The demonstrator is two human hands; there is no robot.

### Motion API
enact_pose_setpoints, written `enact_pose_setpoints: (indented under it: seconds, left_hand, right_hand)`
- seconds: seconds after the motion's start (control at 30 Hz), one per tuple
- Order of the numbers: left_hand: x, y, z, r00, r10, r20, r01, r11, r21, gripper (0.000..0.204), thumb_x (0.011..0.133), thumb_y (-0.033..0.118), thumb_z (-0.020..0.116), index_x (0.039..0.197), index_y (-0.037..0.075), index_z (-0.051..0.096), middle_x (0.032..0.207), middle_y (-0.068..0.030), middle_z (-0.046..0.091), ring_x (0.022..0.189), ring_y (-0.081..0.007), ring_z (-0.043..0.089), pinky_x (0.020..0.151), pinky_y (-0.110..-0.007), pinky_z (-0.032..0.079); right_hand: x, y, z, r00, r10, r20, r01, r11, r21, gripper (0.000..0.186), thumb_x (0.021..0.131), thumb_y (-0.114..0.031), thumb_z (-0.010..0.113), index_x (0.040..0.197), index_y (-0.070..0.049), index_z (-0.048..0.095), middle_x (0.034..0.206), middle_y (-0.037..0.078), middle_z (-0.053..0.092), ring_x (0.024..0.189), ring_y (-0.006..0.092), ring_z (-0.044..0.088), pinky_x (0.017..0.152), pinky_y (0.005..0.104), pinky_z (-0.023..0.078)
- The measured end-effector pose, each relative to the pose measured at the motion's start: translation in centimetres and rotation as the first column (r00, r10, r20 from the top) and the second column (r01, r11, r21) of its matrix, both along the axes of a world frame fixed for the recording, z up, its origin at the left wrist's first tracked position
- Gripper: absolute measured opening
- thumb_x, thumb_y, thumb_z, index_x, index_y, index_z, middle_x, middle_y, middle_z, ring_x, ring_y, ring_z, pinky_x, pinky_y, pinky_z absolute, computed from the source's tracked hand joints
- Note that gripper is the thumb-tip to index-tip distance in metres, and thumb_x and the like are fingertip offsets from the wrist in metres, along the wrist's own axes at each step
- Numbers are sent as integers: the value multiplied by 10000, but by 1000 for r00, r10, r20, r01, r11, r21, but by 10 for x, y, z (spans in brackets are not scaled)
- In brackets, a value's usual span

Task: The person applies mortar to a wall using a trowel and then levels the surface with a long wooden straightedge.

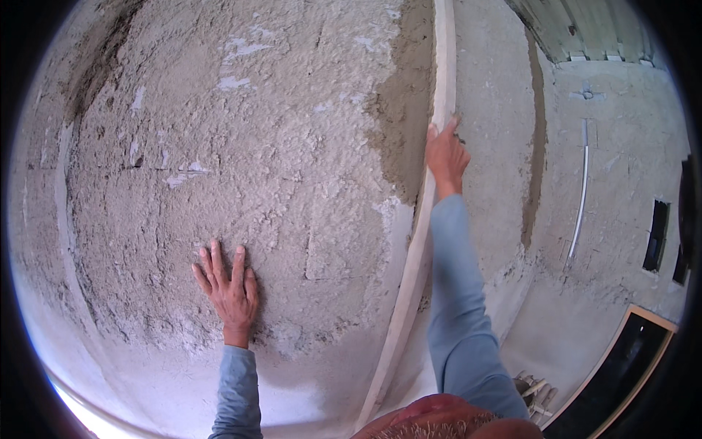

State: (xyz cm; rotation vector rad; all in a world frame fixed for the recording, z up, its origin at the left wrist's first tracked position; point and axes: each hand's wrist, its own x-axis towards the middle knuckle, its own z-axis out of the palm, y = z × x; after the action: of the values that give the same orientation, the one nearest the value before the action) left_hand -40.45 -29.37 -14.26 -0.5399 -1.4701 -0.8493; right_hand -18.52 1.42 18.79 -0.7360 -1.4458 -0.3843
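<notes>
A rough grey plaster wall (292, 132) fills the left and middle of the head view. My left hand (229, 293) lies against its lower part, fingers spread, holding nothing. A long, pale straightedge (413, 282) runs up the wall from the lower middle past the top of the picture. My right hand (447, 157) grips it high up at its right edge, with the thumb on its face and one finger pointing upward. Darker, damp-looking mortar (404, 102) covers a band just left of the straightedge.
Further right, a dark mortar strip (537, 146) runs down the wall. Beyond it are a thin white pipe (581, 197), a black recess (657, 235) and a wood-framed dark opening (618, 373). Corrugated sheeting (599, 29) is overhead. Several stick-like pieces (540, 395) lie low down.
</notes>
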Motion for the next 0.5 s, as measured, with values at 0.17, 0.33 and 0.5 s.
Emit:
enact_pose_setpoints:
  seconds: [0.17, 0.33, 0.5]
  left_hand:
    - [2, 2, 1, 1000, -23, -2, 23, 1000, 13, 410, 1002, 268, 582, 1404, 226, 648, 1636, -185, 361, 1541, -419, 254, 1260, -595, 96]
    - [1, -2, 0, 999, -29, -19, 29, 999, 23, 417, 1012, 247, 557, 1419, 203, 634, 1644, -179, 349, 1544, -414, 253, 1260, -595, 86]
    - [-3, 0, -3, 999, -36, -27, 36, 999, 27, 408, 999, 229, 584, 1401, 211, 651, 1641, -182, 353, 1543, -412, 257, 1259, -596, 92]
  right_hand:
    - [2, 6, 4, 1000, -24, -18, 25, 998, 55, 654, 1043, -429, 506, 1496, 12, 337, 978, 295, 727, 929, 479, 702, 836, 582, 509]
    - [-5, -19, -62, 999, 45, 26, -42, 995, -91, 675, 1042, -436, 503, 1517, 1, 307, 1008, 299, 722, 959, 480, 694, 846, 583, 504]
    - [-4, -7, -43, 999, 32, 23, -29, 992, -119, 691, 1040, -444, 502, 1537, -18, 280, 1045, 300, 720, 975, 480, 692, 863, 584, 498]
